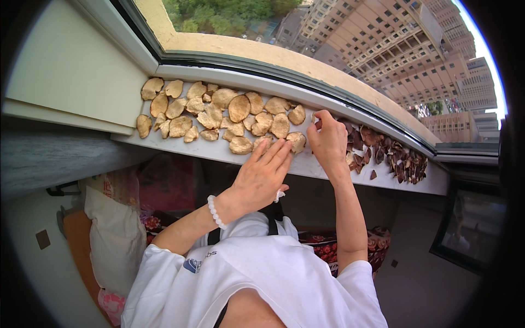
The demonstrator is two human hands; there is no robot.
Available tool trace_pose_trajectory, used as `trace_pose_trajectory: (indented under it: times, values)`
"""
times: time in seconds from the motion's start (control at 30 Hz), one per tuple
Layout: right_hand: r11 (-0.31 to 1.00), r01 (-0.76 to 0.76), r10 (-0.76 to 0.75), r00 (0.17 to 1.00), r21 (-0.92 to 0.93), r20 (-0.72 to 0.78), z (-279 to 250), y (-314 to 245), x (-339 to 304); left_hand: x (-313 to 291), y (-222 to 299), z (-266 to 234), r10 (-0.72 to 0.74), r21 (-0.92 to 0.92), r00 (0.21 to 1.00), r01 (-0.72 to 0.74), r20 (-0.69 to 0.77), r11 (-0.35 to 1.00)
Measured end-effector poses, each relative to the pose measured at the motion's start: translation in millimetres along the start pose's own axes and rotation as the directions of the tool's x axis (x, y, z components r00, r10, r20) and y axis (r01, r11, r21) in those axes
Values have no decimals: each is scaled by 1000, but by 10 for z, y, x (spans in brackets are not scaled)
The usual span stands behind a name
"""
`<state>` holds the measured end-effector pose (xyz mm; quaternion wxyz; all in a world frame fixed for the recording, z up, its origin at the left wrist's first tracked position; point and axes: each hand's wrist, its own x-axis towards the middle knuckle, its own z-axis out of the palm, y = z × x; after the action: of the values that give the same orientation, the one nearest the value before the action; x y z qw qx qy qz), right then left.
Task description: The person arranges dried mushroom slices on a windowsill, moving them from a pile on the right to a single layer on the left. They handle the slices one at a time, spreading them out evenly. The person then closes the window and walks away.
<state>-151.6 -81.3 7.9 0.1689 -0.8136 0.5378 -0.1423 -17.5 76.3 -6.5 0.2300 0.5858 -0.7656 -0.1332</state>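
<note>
Pale tan dried slices point(239, 108), thin and roughly oval with curled edges, lie in loose rows on the white windowsill point(191, 150). My left hand point(261, 176) rests with fingers stretched out at the sill's near edge, its fingertips over slices there. It wears a white beaded bracelet point(215, 212), and something small and white shows by the thumb. Just right of the slices, my right hand point(330, 143) is closed in a pinch. A pale slice edge point(314, 117) peeks out at its fingertips, the rest hidden. Beyond that hand lie dark reddish-brown dried pieces point(402, 158).
The window frame point(284, 87) runs along the sill's far side, with tall buildings point(394, 49) and trees outside. A pale cabinet panel point(71, 65) bounds the left end. Below stand a white cloth bag point(114, 235) and, at right, a dark-framed panel point(473, 224).
</note>
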Motion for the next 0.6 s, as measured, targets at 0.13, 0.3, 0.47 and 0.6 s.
trace_pose_trajectory:
  times: [0.13,0.3,0.47,0.6]
  values:
    - [999,-39,40,999,29,-34,-10,36,-2,-51,12,-24,-6,-31,1000,6,-10,1000]
    - [998,-4,4,1000,65,-2,-10,110,14,-109,-16,5,-3,-68,999,0,-40,998]
    - [1000,21,-21,1000,-22,-8,-86,56,-4,-209,-46,52,-7,-102,997,-1,-79,995]
    - [976,213,-214,976,-44,-28,-98,37,-5,-294,-98,185,25,-120,982,-48,-186,992]
